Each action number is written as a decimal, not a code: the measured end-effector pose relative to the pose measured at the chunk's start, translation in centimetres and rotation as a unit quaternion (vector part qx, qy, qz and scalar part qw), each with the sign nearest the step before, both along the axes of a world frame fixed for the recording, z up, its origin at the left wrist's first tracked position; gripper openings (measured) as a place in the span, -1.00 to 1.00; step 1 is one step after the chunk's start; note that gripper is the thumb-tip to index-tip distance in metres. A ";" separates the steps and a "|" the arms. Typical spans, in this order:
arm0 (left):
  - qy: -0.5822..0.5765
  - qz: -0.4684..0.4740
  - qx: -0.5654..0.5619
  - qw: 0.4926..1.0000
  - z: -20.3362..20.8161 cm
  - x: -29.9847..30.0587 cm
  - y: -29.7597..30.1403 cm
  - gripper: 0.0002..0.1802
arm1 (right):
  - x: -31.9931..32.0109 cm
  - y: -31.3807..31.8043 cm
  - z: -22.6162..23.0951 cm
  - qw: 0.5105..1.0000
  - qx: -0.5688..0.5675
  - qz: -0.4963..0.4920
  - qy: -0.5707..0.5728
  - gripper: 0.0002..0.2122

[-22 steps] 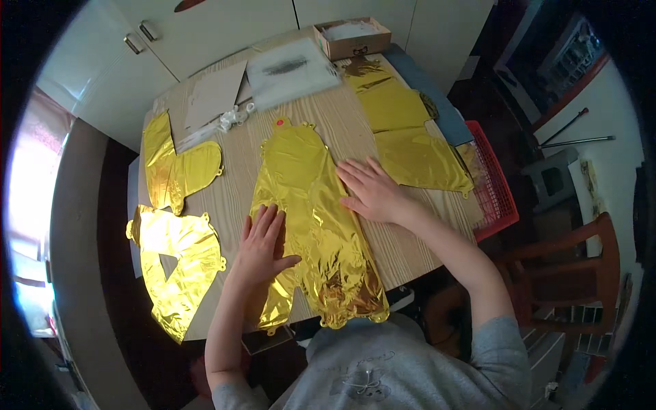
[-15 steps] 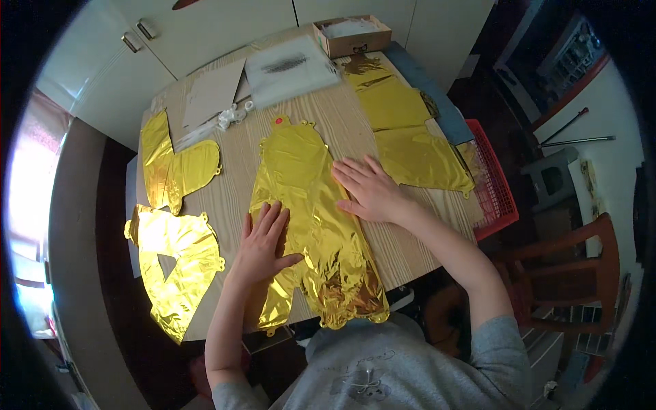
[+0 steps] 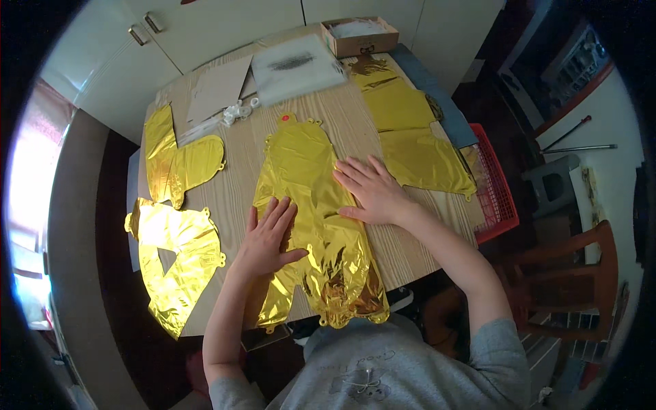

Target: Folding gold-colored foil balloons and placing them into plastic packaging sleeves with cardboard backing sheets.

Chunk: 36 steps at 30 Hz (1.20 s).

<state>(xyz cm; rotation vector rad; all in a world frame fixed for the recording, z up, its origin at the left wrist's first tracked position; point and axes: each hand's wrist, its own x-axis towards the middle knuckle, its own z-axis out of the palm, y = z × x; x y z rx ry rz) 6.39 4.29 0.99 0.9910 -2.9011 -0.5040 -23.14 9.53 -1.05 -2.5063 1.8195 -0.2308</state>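
A flat gold foil balloon (image 3: 301, 167) lies lengthwise before me, a red dot on its far tab and its crumpled near end at the table edge by my shirt. My left hand (image 3: 270, 239) rests flat on its left side, fingers stretched out. Across from it, my right hand (image 3: 372, 191) presses on the right edge, fingers extended and thumb on the foil. Neither hand grips anything. To the left lie two more flat gold foil balloons, an L-shaped one (image 3: 188, 167) and, nearer, a shiny one with a triangular hole (image 3: 195, 236).
Another gold foil piece (image 3: 417, 147) lies at the right on the wooden table (image 3: 400, 256). Farther back are a grey card (image 3: 219, 89), a clear plastic bag (image 3: 297, 78), white ribbon rolls (image 3: 237, 111) and a cardboard box (image 3: 362, 44). A red basket (image 3: 495, 181) and wooden chair (image 3: 581, 280) stand right.
Both hands stay on the balloon in nearly the same places. The foil's creases and reflections near its lower end have shifted slightly, and the whole view has moved a little.
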 end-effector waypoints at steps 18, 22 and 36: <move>0.016 0.413 -0.094 0.906 2.1 11.7 14.7 -0.38 | 0.8 0.5 0.7 0.997 -0.007 0.065 -0.046 -0.30; 0.012 0.425 -0.108 0.899 1.3 9.7 15.0 -0.37 | 4.4 1.2 2.2 0.981 0.029 0.190 -0.027 -0.47; 0.062 0.428 -0.057 0.900 0.6 8.6 14.2 -0.47 | 9.8 0.9 1.6 0.932 0.011 0.340 -0.127 -0.77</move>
